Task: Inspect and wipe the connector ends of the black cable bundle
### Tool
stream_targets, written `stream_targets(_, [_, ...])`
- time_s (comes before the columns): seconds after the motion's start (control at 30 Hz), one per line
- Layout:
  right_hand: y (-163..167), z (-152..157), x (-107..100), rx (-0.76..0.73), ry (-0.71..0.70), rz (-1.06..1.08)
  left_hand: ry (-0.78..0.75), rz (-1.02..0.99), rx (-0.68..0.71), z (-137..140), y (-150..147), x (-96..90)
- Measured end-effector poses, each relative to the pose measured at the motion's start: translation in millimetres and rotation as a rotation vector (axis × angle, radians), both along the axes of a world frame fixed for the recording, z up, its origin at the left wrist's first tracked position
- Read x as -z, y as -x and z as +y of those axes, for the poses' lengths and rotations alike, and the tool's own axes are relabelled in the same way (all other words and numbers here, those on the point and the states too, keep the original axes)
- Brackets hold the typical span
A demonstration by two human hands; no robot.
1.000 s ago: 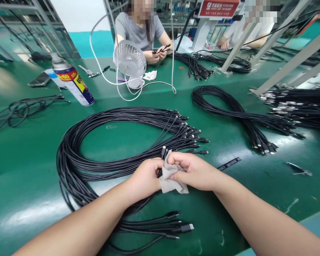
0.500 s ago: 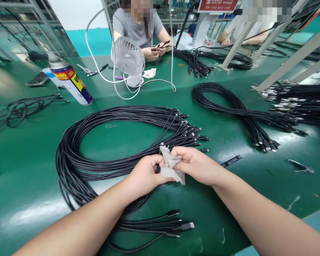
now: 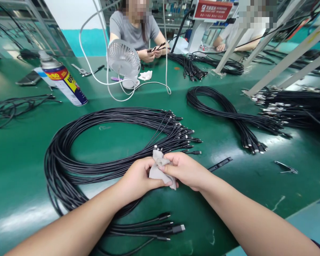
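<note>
In the head view my left hand (image 3: 137, 176) and my right hand (image 3: 188, 170) meet at the middle, both closed on a crumpled light grey cloth (image 3: 160, 172). A few small metal-tipped cable plugs (image 3: 156, 148) stick out past the cloth's top edge; how my fingers grip them is hidden. Behind and left of my hands lies a large looped bundle of black cables (image 3: 65, 149), its plug ends (image 3: 185, 133) fanned to the right. Several loose cable ends (image 3: 160, 229) with plugs lie below my hands.
A spray can (image 3: 65, 82) and a white fan (image 3: 123, 58) with a looping cord stand at the back. To the right are another cable bundle (image 3: 218, 96), a black strip (image 3: 220, 164), metal tweezers (image 3: 286, 167) and a cable pile (image 3: 304, 108). Across the table a person (image 3: 134, 26) handles cables.
The view has shifted slightly, so the table's things sit a little further left. My hands stay on the cloth, which has turned and folded somewhat around the plugs.
</note>
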State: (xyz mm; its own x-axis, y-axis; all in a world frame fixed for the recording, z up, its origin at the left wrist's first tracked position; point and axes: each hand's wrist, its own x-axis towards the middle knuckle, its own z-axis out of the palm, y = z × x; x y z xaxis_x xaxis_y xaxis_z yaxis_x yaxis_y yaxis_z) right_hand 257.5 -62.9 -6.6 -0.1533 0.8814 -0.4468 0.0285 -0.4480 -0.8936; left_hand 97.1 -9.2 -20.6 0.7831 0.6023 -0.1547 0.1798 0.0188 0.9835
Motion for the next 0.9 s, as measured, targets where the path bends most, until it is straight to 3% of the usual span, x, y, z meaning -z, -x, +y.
stream_targets(0.3, [-7.2, 1.1, -6.1, 0.038, -0.149, -0.032, -0.122, 0.011, 0.004, -2.0, -1.7, -2.4])
stream_targets(0.57, [-7.8, 3.5, -2.0, 0.031, -0.168, -0.001, -0.026, 0.087, -0.023, -5.2, -1.7, -11.0])
stream_targets(0.9, [-0.3, -0.6, -0.8, 0.006, -0.432, -0.443, 0.047, 0.101, 0.008, -4.7, -2.0, -11.4])
